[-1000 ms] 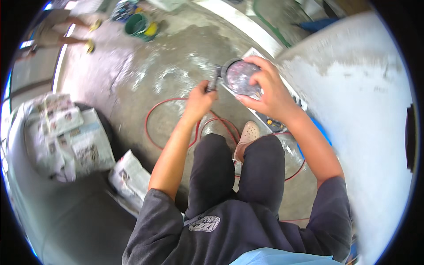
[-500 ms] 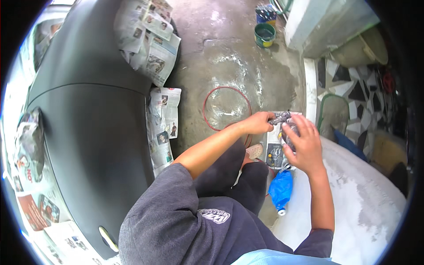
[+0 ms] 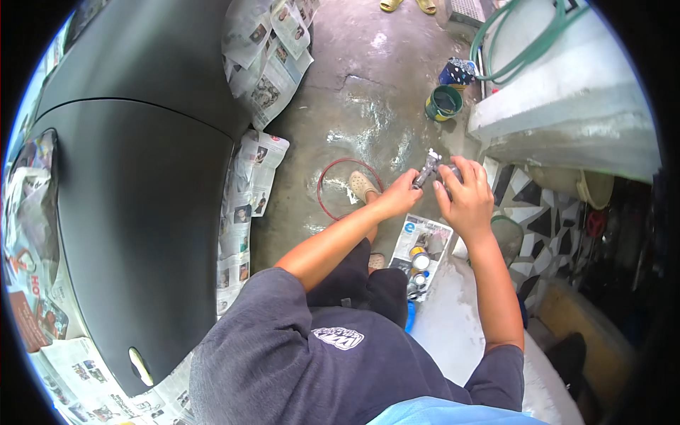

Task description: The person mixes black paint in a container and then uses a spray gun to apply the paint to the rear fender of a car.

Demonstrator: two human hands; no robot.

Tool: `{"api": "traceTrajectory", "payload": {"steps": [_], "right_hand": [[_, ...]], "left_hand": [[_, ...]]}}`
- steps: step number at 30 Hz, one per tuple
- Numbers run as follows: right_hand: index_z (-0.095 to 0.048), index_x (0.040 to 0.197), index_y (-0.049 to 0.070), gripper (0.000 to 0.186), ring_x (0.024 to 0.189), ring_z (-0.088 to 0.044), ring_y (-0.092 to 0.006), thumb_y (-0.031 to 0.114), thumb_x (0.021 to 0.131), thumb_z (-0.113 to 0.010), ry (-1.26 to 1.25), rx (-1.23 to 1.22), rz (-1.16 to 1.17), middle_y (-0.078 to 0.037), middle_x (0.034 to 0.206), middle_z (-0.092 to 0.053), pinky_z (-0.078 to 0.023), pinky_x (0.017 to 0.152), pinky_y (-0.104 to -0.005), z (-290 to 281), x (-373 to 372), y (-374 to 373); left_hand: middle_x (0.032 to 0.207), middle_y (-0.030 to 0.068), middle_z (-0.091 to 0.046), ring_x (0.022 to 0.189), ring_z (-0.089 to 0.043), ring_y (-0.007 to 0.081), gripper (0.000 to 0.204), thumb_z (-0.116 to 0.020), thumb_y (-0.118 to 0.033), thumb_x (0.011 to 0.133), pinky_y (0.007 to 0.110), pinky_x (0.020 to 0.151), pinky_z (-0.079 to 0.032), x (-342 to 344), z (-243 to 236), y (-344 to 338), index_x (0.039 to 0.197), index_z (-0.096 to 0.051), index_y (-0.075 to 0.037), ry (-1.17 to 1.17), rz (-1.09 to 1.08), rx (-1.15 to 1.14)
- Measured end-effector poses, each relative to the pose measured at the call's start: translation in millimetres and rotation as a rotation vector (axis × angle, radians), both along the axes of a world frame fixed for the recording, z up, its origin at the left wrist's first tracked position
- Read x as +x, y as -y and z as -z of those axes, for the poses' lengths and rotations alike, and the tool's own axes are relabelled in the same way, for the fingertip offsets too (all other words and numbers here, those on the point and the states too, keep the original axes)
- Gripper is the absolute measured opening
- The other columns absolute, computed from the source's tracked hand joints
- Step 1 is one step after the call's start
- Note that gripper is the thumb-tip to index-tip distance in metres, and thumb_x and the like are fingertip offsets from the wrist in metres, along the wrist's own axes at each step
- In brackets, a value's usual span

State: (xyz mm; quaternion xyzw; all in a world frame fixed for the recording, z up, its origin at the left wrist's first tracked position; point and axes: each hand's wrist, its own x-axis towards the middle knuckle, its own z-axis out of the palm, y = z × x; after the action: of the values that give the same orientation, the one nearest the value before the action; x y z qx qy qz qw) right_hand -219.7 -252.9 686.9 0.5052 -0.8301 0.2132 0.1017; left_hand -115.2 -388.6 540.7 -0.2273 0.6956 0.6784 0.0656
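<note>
My left hand (image 3: 407, 191) grips a metal spray gun (image 3: 428, 170), held upright above the concrete floor. My right hand (image 3: 464, 198) wraps its fingers round the gun's round cup, which is mostly hidden behind them. Below my hands, a newspaper-covered board (image 3: 433, 234) holds several cans (image 3: 421, 261). A loop of red hose (image 3: 322, 195) lies on the floor by my foot (image 3: 363, 185). To my left stands a matte dark-grey car body (image 3: 134, 212) edged with newspaper masking (image 3: 251, 173).
A green bucket (image 3: 444, 103) and a patterned container (image 3: 457, 73) stand ahead. A green hose (image 3: 510, 49) hangs over a pale ledge (image 3: 559, 99) at right. Another person's yellow slippers (image 3: 407, 6) show at the top. A low white wall (image 3: 453, 340) is beside me.
The view has turned so the car lies along the left. Since half a second ago, my hands and the gun have risen slightly, and my foot has stepped forward beside the hose loop.
</note>
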Motion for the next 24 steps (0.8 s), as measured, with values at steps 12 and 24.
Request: {"api": "traceTrajectory", "payload": {"steps": [12, 24], "right_hand": [[-0.036, 0.151, -0.001, 0.07, 0.144, -0.039, -0.0331, 0.001, 0.087, -0.062, 0.845, -0.026, 0.091, -0.021, 0.151, -0.042, -0.031, 0.12, -0.0435, 101.0, -70.6, 121.9], [-0.048, 0.141, 0.001, 0.053, 0.11, -0.056, -0.0196, 0.01, 0.092, -0.064, 1.517, 0.078, -0.188, -0.011, 0.124, -0.058, -0.047, 0.096, -0.0342, 150.3, -27.1, 294.1]], "left_hand": [[0.112, 0.0208, -0.059, 0.108, -0.05, 0.0409, 0.033, -0.062, -0.024, 0.097, 0.05, 0.095, -0.038, -63.0, -24.1, 122.9, 0.117, -0.052, -0.001, 0.02, -0.545, -0.457], [0.124, 0.0225, -0.06, 0.12, -0.05, 0.0393, 0.048, -0.061, -0.03, 0.098, 0.049, 0.105, -0.037, -40.1, -72.7, 189.3, 0.131, -0.05, 0.002, 0.097, -1.028, -0.413]]}}
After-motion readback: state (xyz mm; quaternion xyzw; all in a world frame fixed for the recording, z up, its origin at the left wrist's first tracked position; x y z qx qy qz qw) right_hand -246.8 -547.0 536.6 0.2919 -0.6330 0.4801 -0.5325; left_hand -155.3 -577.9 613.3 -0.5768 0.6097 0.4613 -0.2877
